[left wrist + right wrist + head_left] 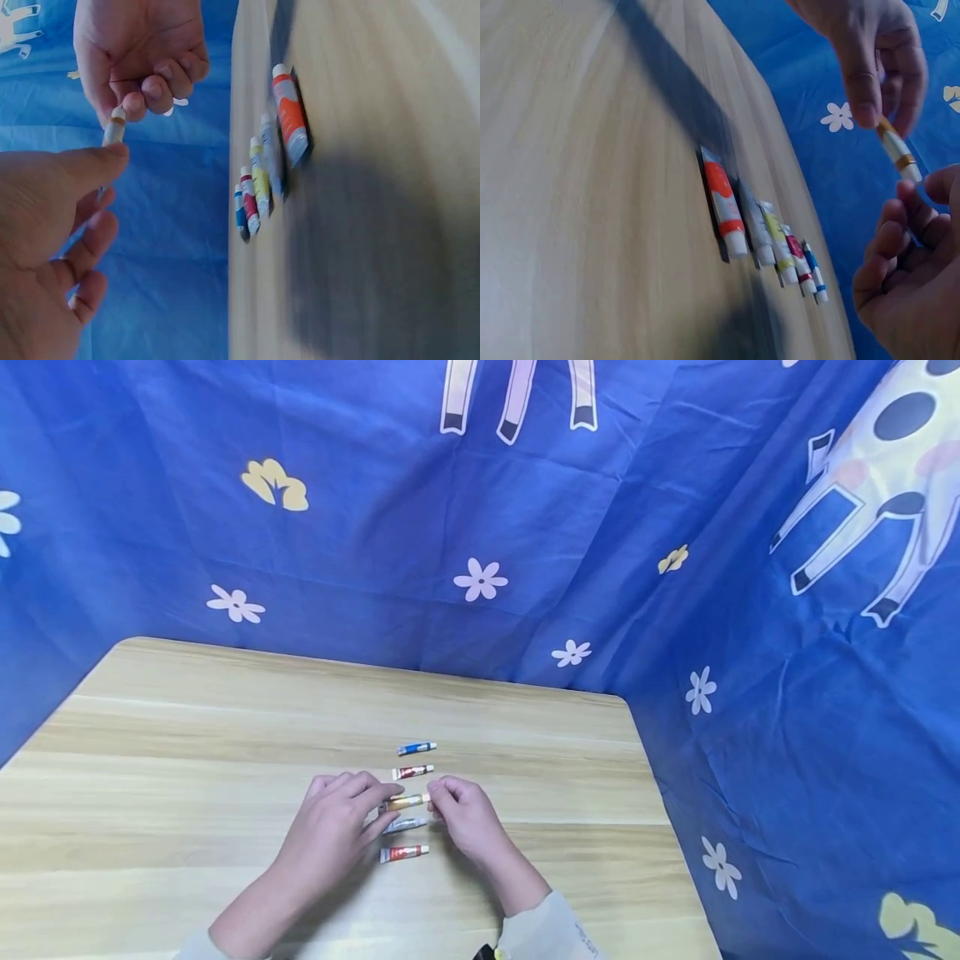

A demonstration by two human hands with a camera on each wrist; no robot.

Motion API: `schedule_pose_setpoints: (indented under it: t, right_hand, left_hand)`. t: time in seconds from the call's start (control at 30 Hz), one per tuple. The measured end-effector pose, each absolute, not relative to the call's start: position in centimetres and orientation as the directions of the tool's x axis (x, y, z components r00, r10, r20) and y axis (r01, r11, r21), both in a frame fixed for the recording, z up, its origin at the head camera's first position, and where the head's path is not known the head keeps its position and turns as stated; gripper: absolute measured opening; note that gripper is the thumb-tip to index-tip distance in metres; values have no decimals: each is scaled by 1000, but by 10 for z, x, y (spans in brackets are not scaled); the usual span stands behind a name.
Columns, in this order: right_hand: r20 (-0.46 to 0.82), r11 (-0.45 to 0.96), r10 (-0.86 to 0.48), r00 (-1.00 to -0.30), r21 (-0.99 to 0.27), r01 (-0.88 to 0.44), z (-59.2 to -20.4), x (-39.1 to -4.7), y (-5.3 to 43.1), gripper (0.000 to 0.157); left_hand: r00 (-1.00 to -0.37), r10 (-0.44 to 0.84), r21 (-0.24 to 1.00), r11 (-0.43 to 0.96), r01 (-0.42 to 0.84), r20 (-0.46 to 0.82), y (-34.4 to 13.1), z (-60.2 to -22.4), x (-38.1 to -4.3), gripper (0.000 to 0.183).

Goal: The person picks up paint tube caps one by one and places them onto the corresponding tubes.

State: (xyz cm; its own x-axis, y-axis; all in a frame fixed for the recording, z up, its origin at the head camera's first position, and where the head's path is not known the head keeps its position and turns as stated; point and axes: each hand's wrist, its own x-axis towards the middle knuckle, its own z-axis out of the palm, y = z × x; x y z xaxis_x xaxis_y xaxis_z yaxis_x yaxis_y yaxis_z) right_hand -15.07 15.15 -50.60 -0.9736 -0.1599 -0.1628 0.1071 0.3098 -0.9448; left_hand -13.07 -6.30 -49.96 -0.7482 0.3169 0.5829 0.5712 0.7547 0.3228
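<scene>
Above the table a small paint tube (896, 154) with an orange-brown band and white cap is held level between both hands. My left hand (333, 818) pinches its tail end between thumb and fingertips. My right hand (468, 818) has thumb and forefinger at the cap end, the other fingers curled in. Below, a row of similar paint tubes lies on the wood: blue (417, 748), dark red (413, 772), yellow (259, 176), pale grey (408, 825) and orange-red (405, 853). In the head view the held tube covers the yellow one.
The light wood-grain table (187, 735) reaches back to a blue curtain (360, 568) printed with flowers and animal legs. More curtain hangs along the right side. Shadows of the arms fall across the tabletop around the row.
</scene>
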Motion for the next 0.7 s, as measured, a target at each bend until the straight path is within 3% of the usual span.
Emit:
schedule_pose_setpoints:
  t: [0.33,0.53,0.7]
  right_hand:
    - [-140,356,-119,-983,-930,89,-507,-154,169,29]
    - [-136,327,-107,-985,-940,95,-510,-154,172,26]
    - [-143,316,-100,-985,-943,104,-510,-155,171,25]
  left_hand:
    - [-891,283,420,803,423,356,-61,-517,-104,23]
    - [-907,331,448,791,417,260,-56,-531,-88,25]
    - [-895,369,465,765,445,250,-53,-540,-80,24]
